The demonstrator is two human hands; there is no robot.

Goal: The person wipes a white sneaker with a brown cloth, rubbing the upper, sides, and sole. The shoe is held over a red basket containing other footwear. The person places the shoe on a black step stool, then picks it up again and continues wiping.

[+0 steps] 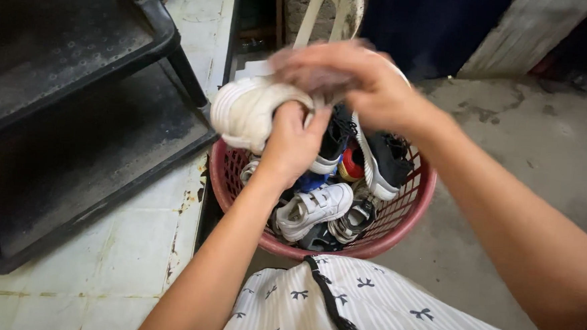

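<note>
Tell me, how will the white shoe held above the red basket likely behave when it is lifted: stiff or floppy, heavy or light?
The white shoe probably bends little: its thick ribbed sole keeps its shape in the left hand. It seems fairly light, since that hand alone grips it while the right hand is blurred above it. Over the basket, it would likely drop onto the other shoes if released.

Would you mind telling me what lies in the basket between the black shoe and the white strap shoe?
In the head view, a red-and-yellow item sits between the black shoe and the white strap shoe.

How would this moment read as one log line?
left hand: grips white sneaker | right hand: on it | below: red plastic basket of shoes
</note>
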